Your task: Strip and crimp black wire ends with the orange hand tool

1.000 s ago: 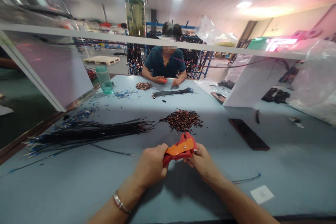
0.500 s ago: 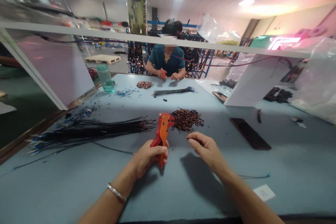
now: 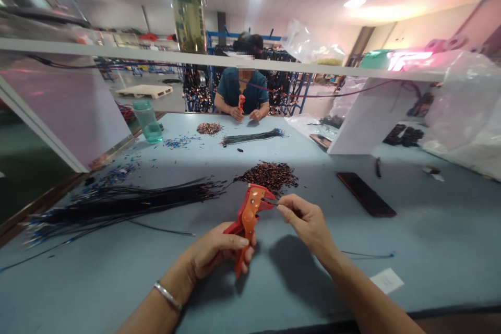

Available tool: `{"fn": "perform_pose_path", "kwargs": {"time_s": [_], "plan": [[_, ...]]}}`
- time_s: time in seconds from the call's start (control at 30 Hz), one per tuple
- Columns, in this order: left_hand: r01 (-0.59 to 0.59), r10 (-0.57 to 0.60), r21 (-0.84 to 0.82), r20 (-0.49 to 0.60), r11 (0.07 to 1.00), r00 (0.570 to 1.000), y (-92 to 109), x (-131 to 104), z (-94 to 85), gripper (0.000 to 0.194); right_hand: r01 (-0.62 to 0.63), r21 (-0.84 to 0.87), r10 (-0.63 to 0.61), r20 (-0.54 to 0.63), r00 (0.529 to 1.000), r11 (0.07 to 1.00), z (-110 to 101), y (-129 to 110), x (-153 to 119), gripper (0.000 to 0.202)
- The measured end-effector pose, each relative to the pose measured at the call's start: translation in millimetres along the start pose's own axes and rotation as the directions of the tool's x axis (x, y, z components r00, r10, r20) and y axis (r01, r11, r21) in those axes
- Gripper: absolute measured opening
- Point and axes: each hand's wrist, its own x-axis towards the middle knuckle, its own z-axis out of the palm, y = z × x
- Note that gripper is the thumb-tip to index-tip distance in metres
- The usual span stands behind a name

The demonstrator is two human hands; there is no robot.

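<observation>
My left hand (image 3: 225, 248) is wrapped round a red and orange wire stripper (image 3: 249, 214), its jaws pointing up and to the right. My right hand (image 3: 307, 224) pinches a thin black wire (image 3: 275, 204) between thumb and forefinger. The short end that sticks out of the fingertips is at the stripper's jaws; whether they grip it I cannot tell. From behind my right forearm comes a length of black wire (image 3: 368, 256) with a blue tip. Just beyond the stripper lies a heap of small black and copper scraps (image 3: 270, 175).
A bundle of black wires (image 3: 129, 209) with blue ends lies left. Right are a phone (image 3: 366, 194) and a white label (image 3: 387, 281). Across the table a person (image 3: 240, 88) holds another stripper, near a second wire bundle (image 3: 252, 137). A bottle (image 3: 147, 122) stands back left.
The stripper has come nearer and turned its jaws toward my right hand. The wire end in my right fingers now meets the jaws. The view has shifted slightly.
</observation>
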Motion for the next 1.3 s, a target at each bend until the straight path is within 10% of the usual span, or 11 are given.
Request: {"fn": "perform_pose_path", "kwargs": {"time_s": [1.3], "plan": [[0.040, -0.040, 0.092, -0.008, 0.995, 0.999, 0.9, 0.3, 4.8, 0.027, 0.043, -0.101, -0.037, 0.061, 0.997, 0.994, 2.9, -4.9, -2.5, 0.022]]}}
